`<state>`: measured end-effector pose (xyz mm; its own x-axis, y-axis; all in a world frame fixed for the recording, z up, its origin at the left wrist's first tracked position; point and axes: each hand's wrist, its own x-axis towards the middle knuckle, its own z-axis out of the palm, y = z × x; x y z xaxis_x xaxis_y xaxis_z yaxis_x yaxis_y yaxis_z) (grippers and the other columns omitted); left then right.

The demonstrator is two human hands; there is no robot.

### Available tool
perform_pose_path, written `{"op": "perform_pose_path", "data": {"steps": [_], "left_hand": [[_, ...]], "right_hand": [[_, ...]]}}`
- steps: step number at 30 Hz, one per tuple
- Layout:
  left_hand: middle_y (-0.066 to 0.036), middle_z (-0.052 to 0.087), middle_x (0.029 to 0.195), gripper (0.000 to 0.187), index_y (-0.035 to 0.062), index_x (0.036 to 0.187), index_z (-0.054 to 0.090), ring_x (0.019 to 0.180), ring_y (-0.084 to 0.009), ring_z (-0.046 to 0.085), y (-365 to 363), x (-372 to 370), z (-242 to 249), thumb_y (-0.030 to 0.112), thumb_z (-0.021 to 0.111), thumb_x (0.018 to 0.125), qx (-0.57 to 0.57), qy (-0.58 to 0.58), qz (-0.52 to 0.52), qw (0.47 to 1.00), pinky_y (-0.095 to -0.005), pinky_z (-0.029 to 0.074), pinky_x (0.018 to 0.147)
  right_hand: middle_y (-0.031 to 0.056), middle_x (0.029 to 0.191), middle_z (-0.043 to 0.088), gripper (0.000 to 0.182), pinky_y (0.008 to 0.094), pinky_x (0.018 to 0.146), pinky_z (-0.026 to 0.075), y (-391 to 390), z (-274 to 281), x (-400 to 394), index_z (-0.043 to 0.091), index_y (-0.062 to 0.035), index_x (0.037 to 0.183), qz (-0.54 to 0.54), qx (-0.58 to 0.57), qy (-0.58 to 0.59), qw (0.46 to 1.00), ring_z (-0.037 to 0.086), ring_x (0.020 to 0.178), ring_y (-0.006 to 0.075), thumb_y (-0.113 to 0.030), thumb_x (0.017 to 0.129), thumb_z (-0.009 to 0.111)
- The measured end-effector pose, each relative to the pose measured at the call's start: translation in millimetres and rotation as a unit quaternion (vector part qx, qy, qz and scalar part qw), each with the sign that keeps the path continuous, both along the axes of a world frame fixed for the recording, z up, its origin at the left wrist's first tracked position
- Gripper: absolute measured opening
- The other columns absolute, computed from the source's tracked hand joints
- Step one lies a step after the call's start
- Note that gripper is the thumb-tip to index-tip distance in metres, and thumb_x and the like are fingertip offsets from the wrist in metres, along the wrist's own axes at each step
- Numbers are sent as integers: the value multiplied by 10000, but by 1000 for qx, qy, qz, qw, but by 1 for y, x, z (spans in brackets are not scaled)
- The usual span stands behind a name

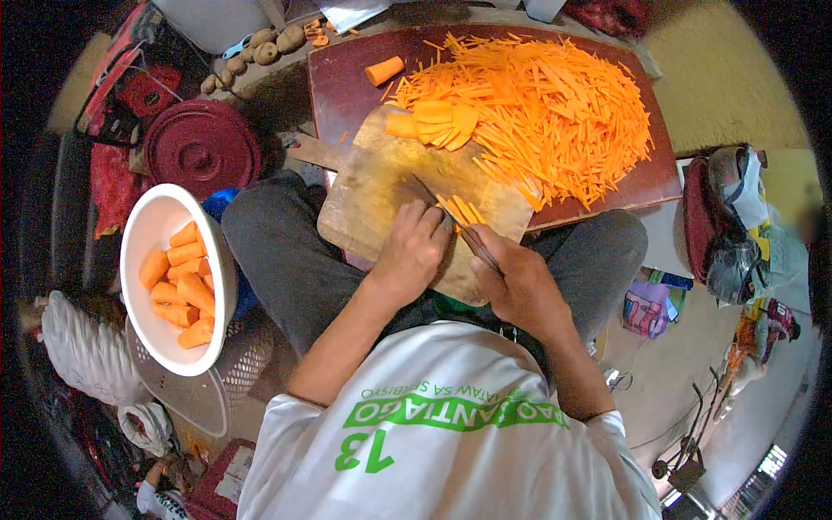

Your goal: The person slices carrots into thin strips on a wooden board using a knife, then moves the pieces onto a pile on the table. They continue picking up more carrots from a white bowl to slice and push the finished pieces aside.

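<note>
On the wooden cutting board (364, 204), my left hand (414, 247) is closed, its fingers curled beside the blade. A little orange carrot shows at its fingertips; the rest of what it presses is hidden. My right hand (520, 282) grips a knife (482, 247), whose dark blade points away and left across the board. Cut carrot strips (461, 208) lie just right of the blade. Farther up the board rest several flat carrot slices (445, 121), partly fanned out. A large heap of carrot strips (555, 113) spreads over the dark red table (347, 74) beyond.
A peeled carrot piece (384, 70) lies at the table's far left. To my left, a white basin (139, 286) holds several peeled carrots (192, 286). A maroon lidded bucket (202, 147) stands behind it. Potatoes (265, 52) and a blue-handled peeler (236, 47) sit at the back left.
</note>
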<state>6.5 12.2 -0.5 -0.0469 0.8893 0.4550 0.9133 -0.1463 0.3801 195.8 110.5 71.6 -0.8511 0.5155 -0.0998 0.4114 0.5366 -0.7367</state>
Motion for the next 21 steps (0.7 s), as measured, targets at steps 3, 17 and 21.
{"op": "perform_pose_path", "data": {"steps": [3,17,21], "left_hand": [[-193,650,1033,250,-63,1011,714,1014,-379,594,-2,0,-2,82,662,814,13,-6,0,1000,-476,509,912],[-184,648,1000,194,-69,947,729,1019,-371,597,-2,0,-2,70,655,834,25,-25,-3,999,-472,513,918],[-177,642,985,192,-65,937,729,1018,-369,597,-2,-1,-5,79,653,834,-4,-22,-11,1000,-471,512,918]], "right_hand": [[297,1202,714,459,494,924,579,-6,18,12,562,-1,1450,-15,-24,-25,999,705,1095,492,-91,1010,657],[308,1251,700,420,482,995,558,-13,10,0,573,9,1435,-20,4,-38,999,671,1191,503,-91,1031,626],[307,1246,701,425,487,984,558,-7,2,-8,563,11,1438,-14,13,-15,1000,671,1191,502,-91,1031,632]]}}
